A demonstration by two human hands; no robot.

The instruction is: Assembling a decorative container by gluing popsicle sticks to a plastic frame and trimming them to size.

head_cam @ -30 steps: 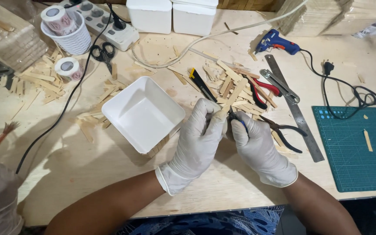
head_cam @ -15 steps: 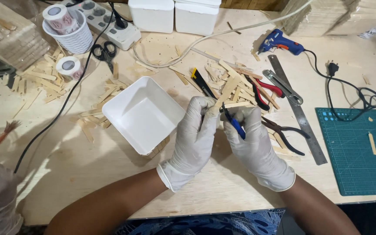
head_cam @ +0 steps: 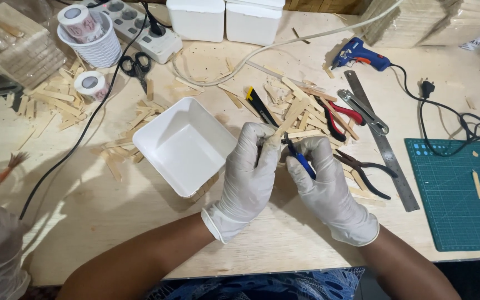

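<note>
Both hands wear white gloves and meet over the middle of a wooden table. My left hand (head_cam: 249, 172) pinches a flat wooden stick (head_cam: 290, 115) that points up and to the right. My right hand (head_cam: 329, 186) grips blue-handled cutters (head_cam: 300, 157), with the jaws at the lower end of the stick. An empty white square tray (head_cam: 181, 145) lies just left of my left hand. A heap of loose wooden sticks (head_cam: 306, 108) lies right behind the hands.
Black pliers (head_cam: 365, 169), red-handled pliers (head_cam: 343, 114), a steel ruler (head_cam: 381, 139) and a green cutting mat (head_cam: 459, 194) lie to the right. A blue glue gun (head_cam: 359, 55), scissors (head_cam: 134, 66), a power strip (head_cam: 140, 25), tape rolls (head_cam: 90, 83) and white boxes (head_cam: 223, 19) sit behind.
The hands stayed in place. The blue handles of the cutters came into sight in my right hand, and the stick tilted slightly in my left.
</note>
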